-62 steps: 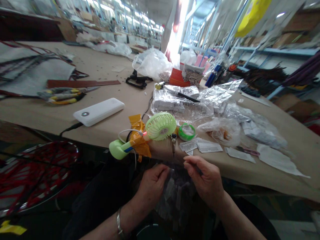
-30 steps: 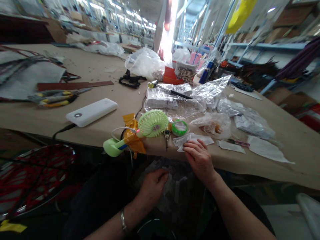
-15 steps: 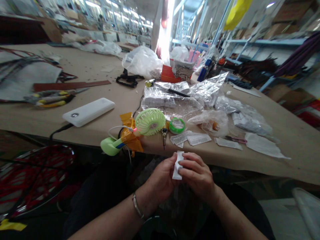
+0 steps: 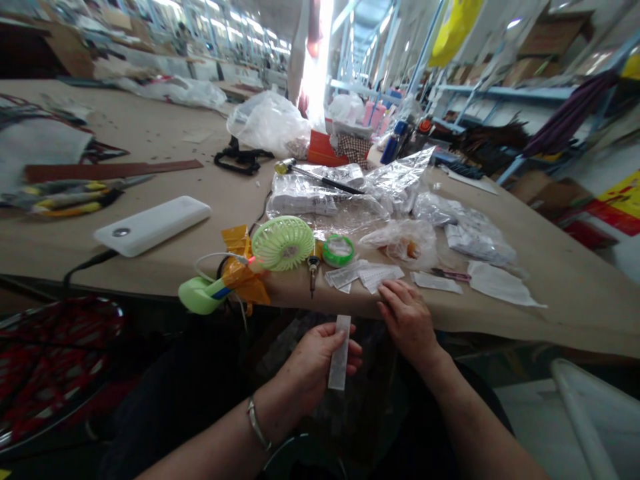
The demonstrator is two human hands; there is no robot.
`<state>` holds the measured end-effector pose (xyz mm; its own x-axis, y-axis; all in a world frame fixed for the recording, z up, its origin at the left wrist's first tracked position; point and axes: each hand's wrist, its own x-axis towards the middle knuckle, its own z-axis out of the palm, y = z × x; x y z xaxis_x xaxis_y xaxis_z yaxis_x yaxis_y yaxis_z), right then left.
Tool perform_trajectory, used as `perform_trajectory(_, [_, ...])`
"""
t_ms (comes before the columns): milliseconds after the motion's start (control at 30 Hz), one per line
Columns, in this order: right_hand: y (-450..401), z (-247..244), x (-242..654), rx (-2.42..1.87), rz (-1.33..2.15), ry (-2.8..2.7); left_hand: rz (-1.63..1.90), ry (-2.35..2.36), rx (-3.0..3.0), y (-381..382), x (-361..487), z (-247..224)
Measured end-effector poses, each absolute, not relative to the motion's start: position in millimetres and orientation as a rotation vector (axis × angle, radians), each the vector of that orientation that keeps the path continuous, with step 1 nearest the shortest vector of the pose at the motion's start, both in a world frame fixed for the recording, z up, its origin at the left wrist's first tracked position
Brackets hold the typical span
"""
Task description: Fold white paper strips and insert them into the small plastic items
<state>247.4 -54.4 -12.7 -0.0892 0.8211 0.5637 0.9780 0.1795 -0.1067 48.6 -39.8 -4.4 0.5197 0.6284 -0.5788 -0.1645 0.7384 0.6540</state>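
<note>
My left hand (image 4: 320,353) is closed around a narrow, whitish translucent strip (image 4: 339,360), with the thumb pressed flat on its face. It is just below the table's front edge. My right hand (image 4: 407,320) lies at that edge, its fingertips reaching the lower corner of a printed white label sheet (image 4: 376,275); the thumb stays apart from the fingers. Beside that sheet are more pale label strips (image 4: 345,273). Between the label strips and a green handheld fan (image 4: 284,244) lies a soldering-iron-like tool (image 4: 313,270) with a metal tip. A green round tin (image 4: 339,250) sits behind the strips.
A white power bank (image 4: 153,225) with a black cable lies left, near pliers (image 4: 75,197). Clear plastic bags (image 4: 330,213) and a hammer-like tool (image 4: 320,177) lie behind. Toward the right are a paper strip (image 4: 437,283), pink-handled tweezers (image 4: 453,274) and a white sheet (image 4: 503,285).
My right hand has left the white strip and moved up and right to the label sheets. My left hand keeps the strip, now lower. The view has shifted slightly right.
</note>
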Motion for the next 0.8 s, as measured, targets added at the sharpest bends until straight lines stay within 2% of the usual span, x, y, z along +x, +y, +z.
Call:
perform_trajectory(333, [-62.6,-14.4,247.9,-1.410,-0.177,-1.698,0.501,0.923,0.532,-37.8,47.2,-0.7])
perform_trajectory(567, [-95.8,-7.4,195.1,-1.120,-0.052,-2.171,0.577,0.677,0.421,-38.5,43.3,10.7])
perform_trajectory(800, [-102.3,-17.7,187.4,-1.089,-0.055,-2.264,0.565,0.641,0.374,-43.5,40.5,4.9])
